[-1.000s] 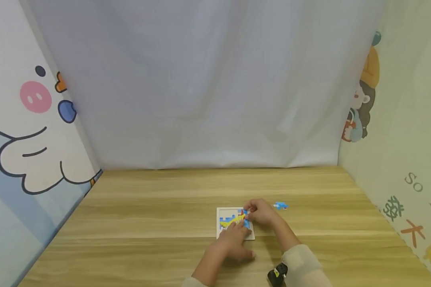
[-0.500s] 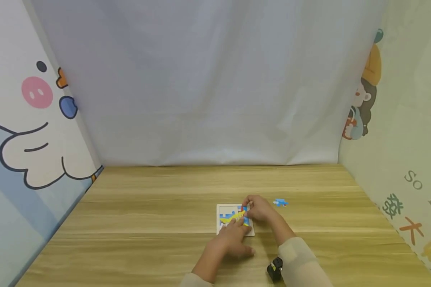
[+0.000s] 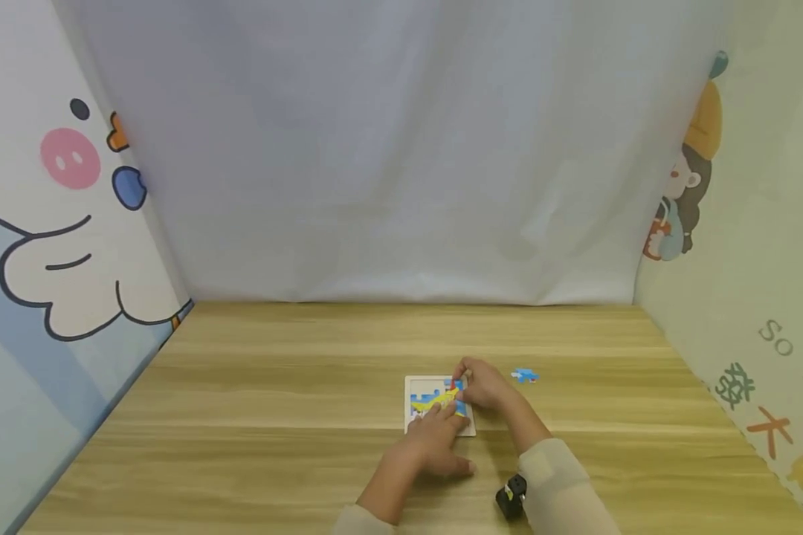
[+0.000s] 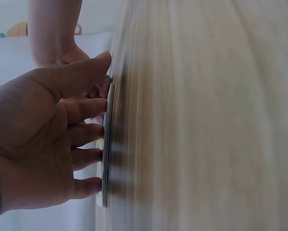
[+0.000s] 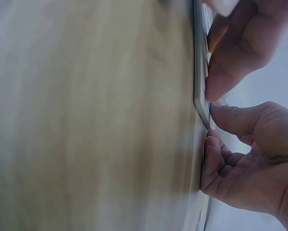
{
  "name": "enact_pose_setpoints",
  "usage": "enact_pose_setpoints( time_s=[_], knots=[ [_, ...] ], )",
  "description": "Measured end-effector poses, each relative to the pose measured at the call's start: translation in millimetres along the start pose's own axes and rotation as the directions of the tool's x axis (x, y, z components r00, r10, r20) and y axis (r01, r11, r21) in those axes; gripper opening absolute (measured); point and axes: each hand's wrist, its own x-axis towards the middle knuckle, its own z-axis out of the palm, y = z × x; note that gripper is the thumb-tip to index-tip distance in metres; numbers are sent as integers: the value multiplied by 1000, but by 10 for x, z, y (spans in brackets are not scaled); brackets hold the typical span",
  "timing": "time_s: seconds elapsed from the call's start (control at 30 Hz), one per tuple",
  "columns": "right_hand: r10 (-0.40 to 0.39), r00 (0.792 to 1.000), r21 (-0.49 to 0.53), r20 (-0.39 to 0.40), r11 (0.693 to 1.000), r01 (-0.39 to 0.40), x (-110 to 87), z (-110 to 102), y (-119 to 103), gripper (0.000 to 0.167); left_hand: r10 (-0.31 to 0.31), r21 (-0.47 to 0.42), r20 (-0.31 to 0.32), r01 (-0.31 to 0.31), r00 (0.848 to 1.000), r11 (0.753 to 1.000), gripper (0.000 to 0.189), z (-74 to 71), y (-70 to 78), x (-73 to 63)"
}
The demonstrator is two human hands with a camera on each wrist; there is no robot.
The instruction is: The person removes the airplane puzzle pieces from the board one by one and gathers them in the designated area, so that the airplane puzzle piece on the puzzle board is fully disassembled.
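A square jigsaw puzzle board [image 3: 407, 405] lies flat on the table, its pale frame around a blue, yellow and red picture. My left hand [image 3: 431, 443] rests on its lower part with spread, fairly straight fingers; in the left wrist view the fingertips touch the board [image 4: 106, 159]. At the upper right corner, my right hand [image 3: 485, 388] pinches a blue and red puzzle piece [image 3: 453, 386] between thumb and forefinger, partly hidden by the fingers. The right wrist view has the thumb on the board's face and the other fingers curled beside its edge.
Blue loose puzzle pieces [image 3: 525, 375] lie on the wooden table [image 3: 274, 401] right of the board. A small black device [image 3: 511, 498] sits by my right sleeve. A pale curtain [image 3: 401, 186] hangs behind the table, with decorated walls at both sides.
The head view has tilted a little, so the board and curtain's edge appear higher or lower in it. Both hands keep nearly the same place on the board, with only slight finger movement.
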Motion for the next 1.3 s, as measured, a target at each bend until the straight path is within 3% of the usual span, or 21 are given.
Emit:
enact_pose_setpoints(
  time_s=[0.4, 0.83, 1.0, 1.3],
  knots=[
    [17, 1000, 34, 23, 999, -17, -30, 17, 13, 26, -9, -19, 19, 10, 1000, 1000, 66, -8, 11, -13],
    [-29, 1000, 98, -9, 995, 29, -41, 8, 22, 28, -5, -20, 10, 6, 1000, 1000, 66, -26, 21, -9],
    [-7, 999, 84, -31, 996, 9, -27, -8, 27, 24, 1, -13, 7, -1, 1000, 1000, 65, -27, 23, 6],
    [-21, 999, 224, -45, 974, 30, 0, -32, 70, 18, -4, -19, 1, 4, 1000, 1000, 66, -28, 18, 14]
  ],
)
